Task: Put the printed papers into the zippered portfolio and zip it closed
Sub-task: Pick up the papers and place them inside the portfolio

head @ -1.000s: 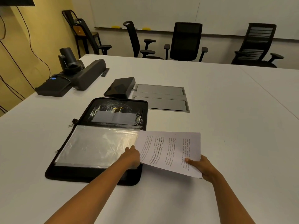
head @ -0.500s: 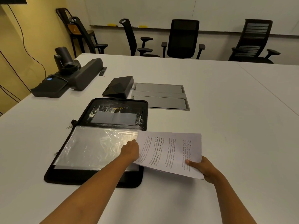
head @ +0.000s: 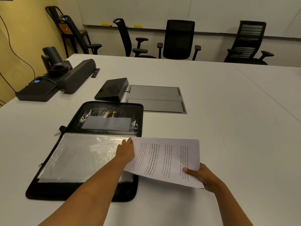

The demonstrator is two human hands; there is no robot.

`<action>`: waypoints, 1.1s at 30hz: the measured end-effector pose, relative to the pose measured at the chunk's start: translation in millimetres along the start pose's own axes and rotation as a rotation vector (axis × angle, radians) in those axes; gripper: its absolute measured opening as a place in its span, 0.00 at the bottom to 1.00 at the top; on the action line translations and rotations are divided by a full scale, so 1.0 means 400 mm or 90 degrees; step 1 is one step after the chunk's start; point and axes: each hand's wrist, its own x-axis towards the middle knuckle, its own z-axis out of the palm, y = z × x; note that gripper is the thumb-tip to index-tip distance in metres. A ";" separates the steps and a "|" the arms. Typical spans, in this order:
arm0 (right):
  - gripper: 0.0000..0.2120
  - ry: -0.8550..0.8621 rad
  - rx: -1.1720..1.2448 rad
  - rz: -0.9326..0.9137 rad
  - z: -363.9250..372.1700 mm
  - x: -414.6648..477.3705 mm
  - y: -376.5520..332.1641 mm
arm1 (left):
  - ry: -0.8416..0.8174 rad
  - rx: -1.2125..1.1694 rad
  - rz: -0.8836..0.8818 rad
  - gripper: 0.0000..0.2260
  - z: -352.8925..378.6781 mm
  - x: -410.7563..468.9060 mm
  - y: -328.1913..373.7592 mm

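**Papers at the open portfolio**

A big white counter (head: pixel 228 128) fills a room with a yellow wall (head: pixel 24 30) on the left. Black chairs (head: pixel 178 39) and a whiteboard (head: pixel 162 10) stand at the far side. The black portfolio (head: pixel 48 191) lies open, near and left. The papers (head: pixel 171 159) overlap its right edge. The right grip (head: pixel 200 176) pinches their near right corner. The left grip (head: pixel 126 152) lies flat, fingers straight, beside them. One line starts "Village life". The portfolio's gold letters (head: pixel 111 112) are too small to read.
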 end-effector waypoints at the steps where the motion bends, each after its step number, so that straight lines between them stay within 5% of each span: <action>1: 0.16 -0.004 -0.001 0.002 -0.002 0.003 0.000 | 0.002 -0.015 -0.002 0.22 0.001 0.004 0.001; 13: 0.20 -0.076 -0.058 -0.008 0.031 0.052 -0.049 | 0.043 -0.101 -0.007 0.26 0.031 -0.042 -0.004; 21: 0.21 -0.019 -0.056 -0.030 0.077 0.067 -0.037 | 0.037 -0.034 -0.008 0.27 0.054 -0.141 -0.030; 33: 0.27 0.118 0.004 -0.015 0.099 0.009 0.006 | 0.094 -0.193 -0.166 0.09 0.047 -0.313 -0.085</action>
